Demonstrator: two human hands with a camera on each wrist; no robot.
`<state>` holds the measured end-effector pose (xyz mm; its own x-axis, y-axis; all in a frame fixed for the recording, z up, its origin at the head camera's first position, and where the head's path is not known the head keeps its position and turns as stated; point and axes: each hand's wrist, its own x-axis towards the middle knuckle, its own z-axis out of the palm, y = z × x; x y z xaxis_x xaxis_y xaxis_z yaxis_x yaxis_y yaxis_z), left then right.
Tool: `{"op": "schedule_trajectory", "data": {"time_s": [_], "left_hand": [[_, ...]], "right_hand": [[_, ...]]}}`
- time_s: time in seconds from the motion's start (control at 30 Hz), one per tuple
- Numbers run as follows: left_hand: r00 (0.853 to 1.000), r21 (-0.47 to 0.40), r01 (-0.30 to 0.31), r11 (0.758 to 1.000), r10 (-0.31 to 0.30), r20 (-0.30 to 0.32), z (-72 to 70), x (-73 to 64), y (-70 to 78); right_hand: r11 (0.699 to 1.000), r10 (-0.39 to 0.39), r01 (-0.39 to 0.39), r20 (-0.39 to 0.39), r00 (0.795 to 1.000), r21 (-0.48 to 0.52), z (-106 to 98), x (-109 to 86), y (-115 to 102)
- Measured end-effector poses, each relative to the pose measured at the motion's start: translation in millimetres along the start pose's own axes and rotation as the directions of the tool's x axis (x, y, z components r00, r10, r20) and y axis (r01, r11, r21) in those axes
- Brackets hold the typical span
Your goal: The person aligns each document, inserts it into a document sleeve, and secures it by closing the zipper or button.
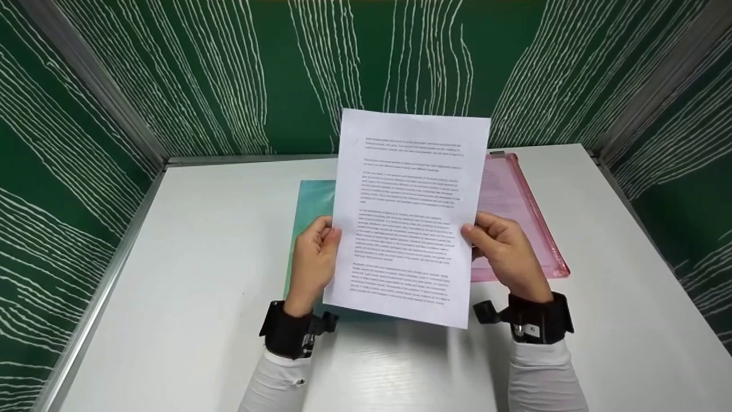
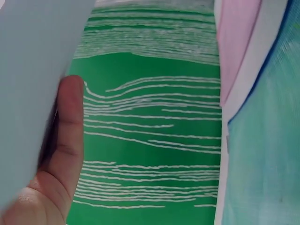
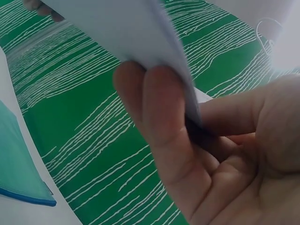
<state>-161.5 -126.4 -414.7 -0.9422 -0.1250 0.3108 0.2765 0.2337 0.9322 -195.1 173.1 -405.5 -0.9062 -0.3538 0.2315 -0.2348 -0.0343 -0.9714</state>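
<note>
A white sheet of printed paper (image 1: 409, 223) stands tilted up above the table, text facing the head camera; whether it is one sheet or several I cannot tell. My left hand (image 1: 313, 260) pinches its left edge, thumb in front. At the right edge my right hand (image 1: 509, 252) pinches it between the thumb and the fingers (image 3: 164, 103) behind. A teal folder (image 1: 314, 197) lies on the table behind the paper, mostly hidden by it. Right of that is a pink zip folder (image 1: 532, 229) with printed pages showing through, partly covered by the paper and my right hand.
The white table (image 1: 189, 257) stretches to both sides and toward me. Green panels with white wavy lines (image 1: 309, 74) rise behind it and at both sides. Black camera straps (image 1: 540, 317) circle both wrists.
</note>
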Motion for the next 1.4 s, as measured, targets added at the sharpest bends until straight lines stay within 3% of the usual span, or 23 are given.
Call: {"op": "schedule_trajectory", "data": {"time_s": [0.1,0.23,0.33,0.4,0.47,0.63,0.77,0.9,0.93,1.1,1.13,1.2,1.23,1.3,1.4], "left_hand": [[1.0,0.056,0.001,0.998,-0.001,-0.005,0.7,-0.2,-2.6],[0.998,0.094,0.052,0.994,-0.054,0.024,1.7,-3.0,-3.6],[0.998,0.227,0.048,0.973,-0.055,0.023,3.6,-7.2,-1.0],[0.999,0.361,0.024,0.932,-0.031,0.016,7.1,-10.8,2.1],[1.0,0.498,-0.012,0.867,-0.003,0.028,11.6,-14.8,6.8],[0.984,0.641,-0.068,0.765,-0.054,0.169,34.3,-28.3,13.4],[0.968,0.723,-0.142,0.676,-0.059,0.245,63.9,-42.6,7.9],[0.974,0.83,-0.18,0.527,-0.025,0.227,94.3,-52.0,-5.0],[0.977,0.862,-0.175,0.476,-0.023,0.211,101.4,-52.8,-9.2],[0.993,0.979,-0.109,0.17,-0.016,0.113,125.7,-56.4,-30.8],[0.995,0.988,-0.092,0.12,-0.018,0.095,127.9,-57.2,-33.7],[0.997,0.996,-0.07,0.06,-0.009,0.07,130.1,-58.7,-38.3],[0.998,0.996,-0.067,0.052,-0.001,0.067,129.6,-59.3,-39.5],[0.997,0.995,-0.072,0.063,0.013,0.072,125.9,-60.5,-40.6],[0.995,0.984,-0.103,0.145,0.008,0.103,116.3,-59.6,-40.6]], "right_hand": [[1.0,-0.008,0.008,-0.042,0.999,0.0,-3.8,-2.6,0.1],[0.999,-0.001,-0.005,-0.128,0.992,-0.048,-13.6,-5.5,-0.1],[0.993,0.014,-0.039,-0.212,0.977,-0.113,-22.7,-6.9,-1.0],[0.988,0.022,-0.062,-0.271,0.962,-0.143,-28.3,-7.6,-1.6],[0.986,0.021,-0.073,-0.327,0.945,-0.149,-32.1,-8.0,-2.1],[0.994,0.006,-0.054,-0.432,0.902,-0.098,-35.4,-6.8,-3.1],[0.997,0.015,-0.052,-0.496,0.868,-0.061,-34.7,-6.9,-5.0],[0.998,0.031,-0.057,-0.538,0.842,-0.032,-35.1,-8.4,-5.0],[0.998,0.029,-0.054,-0.546,0.837,-0.03,-35.7,-8.7,-4.7],[0.995,0.012,-0.064,-0.561,0.828,-0.073,-37.9,-10.4,-3.5],[0.994,0.013,-0.07,-0.561,0.828,-0.079,-38.1,-10.5,-3.6],[0.994,0.019,-0.076,-0.561,0.828,-0.08,-38.6,-10.8,-4.2],[0.994,0.022,-0.078,-0.561,0.828,-0.077,-38.7,-10.8,-4.1],[0.995,0.032,-0.08,-0.556,0.831,-0.063,-38.8,-11.0,-4.2],[0.995,0.037,-0.082,-0.54,0.841,-0.059,-39.6,-12.1,-3.8]]}}
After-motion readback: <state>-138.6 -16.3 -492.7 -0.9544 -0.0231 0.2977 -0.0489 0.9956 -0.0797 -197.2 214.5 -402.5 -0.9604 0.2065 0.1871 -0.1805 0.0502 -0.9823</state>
